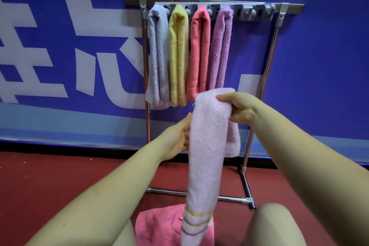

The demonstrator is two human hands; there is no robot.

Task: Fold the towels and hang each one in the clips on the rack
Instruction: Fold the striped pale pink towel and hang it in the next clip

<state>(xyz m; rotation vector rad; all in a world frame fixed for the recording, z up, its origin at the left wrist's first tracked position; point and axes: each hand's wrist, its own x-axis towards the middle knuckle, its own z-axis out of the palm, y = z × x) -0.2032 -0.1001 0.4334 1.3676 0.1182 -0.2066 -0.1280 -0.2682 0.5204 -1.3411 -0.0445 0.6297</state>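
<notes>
My right hand [238, 109] grips the folded top of a pale pink terry towel with striped ends [207, 158], which hangs doubled over in front of the chrome-tube rack [268, 62]. My left hand [178, 140] lies with straight fingers against the towel's left edge. Four folded towels, lavender-grey [157, 56], yellow [178, 54], coral [200, 52] and lilac [221, 48], hang from the grey clip bar [253, 13]. A bright pink cloth [159, 227] lies on the red floor [60, 181] below.

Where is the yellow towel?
In the head view, the yellow towel hangs from the rack, second from the left, between the lilac towel and the red towel.
</notes>
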